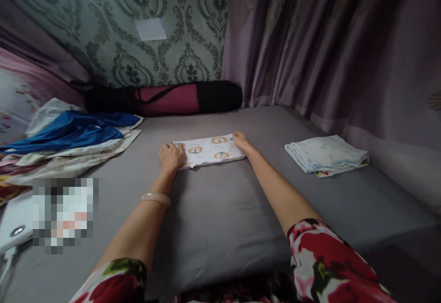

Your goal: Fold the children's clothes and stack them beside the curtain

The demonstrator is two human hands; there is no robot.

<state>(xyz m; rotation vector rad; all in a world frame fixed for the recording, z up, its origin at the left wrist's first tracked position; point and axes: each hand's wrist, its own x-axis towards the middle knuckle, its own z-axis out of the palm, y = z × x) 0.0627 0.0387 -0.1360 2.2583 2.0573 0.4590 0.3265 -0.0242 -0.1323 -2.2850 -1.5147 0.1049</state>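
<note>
A white cloth [206, 151] printed with orange animal faces lies folded into a flat rectangle on the grey bed sheet [220, 216]. At its left end is my left hand [171, 156], its fingers bent round the edge. My right hand [242, 143] grips the far right corner, with the thumb side toward the cloth. The undersides of both hands are hidden. To the right, apart from my hand, lies a stack of folded pale cloths [327, 153], with a colourful printed layer showing at the bottom.
At the left are heaped a blue cloth [79, 131] and other rumpled fabrics. A long black and maroon bag [168, 98] lies along the patterned wall. A white device [20, 220] with a cable sits at the near left. Purple curtains [310, 41] hang along the right side.
</note>
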